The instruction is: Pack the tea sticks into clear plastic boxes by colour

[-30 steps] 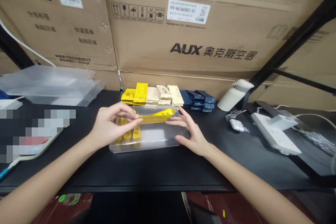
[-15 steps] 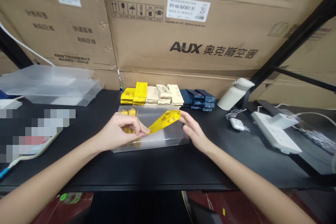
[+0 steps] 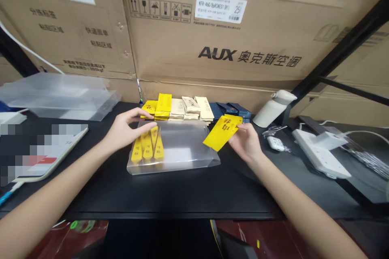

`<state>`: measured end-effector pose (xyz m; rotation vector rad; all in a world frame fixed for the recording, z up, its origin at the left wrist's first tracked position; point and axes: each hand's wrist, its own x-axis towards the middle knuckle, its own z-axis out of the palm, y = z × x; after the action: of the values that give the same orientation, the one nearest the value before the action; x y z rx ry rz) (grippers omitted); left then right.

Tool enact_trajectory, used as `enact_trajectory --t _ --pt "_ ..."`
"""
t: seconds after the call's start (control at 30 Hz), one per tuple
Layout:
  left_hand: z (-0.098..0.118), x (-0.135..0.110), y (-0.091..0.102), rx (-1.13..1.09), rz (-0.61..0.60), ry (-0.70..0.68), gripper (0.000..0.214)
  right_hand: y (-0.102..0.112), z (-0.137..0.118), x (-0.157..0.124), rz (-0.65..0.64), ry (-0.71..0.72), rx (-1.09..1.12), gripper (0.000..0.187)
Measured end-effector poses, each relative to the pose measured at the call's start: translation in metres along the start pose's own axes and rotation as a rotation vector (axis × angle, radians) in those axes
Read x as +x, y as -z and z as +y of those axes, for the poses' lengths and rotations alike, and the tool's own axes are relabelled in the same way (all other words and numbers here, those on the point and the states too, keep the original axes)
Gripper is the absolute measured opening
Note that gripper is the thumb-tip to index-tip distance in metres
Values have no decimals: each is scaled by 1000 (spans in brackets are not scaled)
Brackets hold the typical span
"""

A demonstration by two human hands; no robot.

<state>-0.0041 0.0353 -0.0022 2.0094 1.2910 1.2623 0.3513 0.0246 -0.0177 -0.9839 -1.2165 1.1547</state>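
At the right end of the clear plastic box (image 3: 188, 141), the right hand (image 3: 247, 141) has its grip closed on a yellow printed packet (image 3: 221, 134), pinching the right edge. From that grip the packet reaches leftward, its long axis slanting from far right to near left, the near end overlapping the box's end in view. The box lies lengthwise left to right on the black worktop (image 3: 182, 200), with yellow wedge-shaped packets (image 3: 148, 149) side by side in its left end. Beside these, the left hand (image 3: 130, 127) is empty, thumb and fingers parted, well apart from the held packet.
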Motion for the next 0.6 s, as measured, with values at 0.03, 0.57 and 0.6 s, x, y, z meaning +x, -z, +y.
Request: enact_trajectory --t 0.03,0.57,0.6 --pt "-9 4 3 59 -40 19 36 9 -1 5 9 -1 -29 33" --pt "-39 17 18 -73 -382 216 42 40 7 21 -95 -195 -21 45" --pt "-39 16 19 -69 -384 226 43 40 5 21 -100 -205 -9 45"
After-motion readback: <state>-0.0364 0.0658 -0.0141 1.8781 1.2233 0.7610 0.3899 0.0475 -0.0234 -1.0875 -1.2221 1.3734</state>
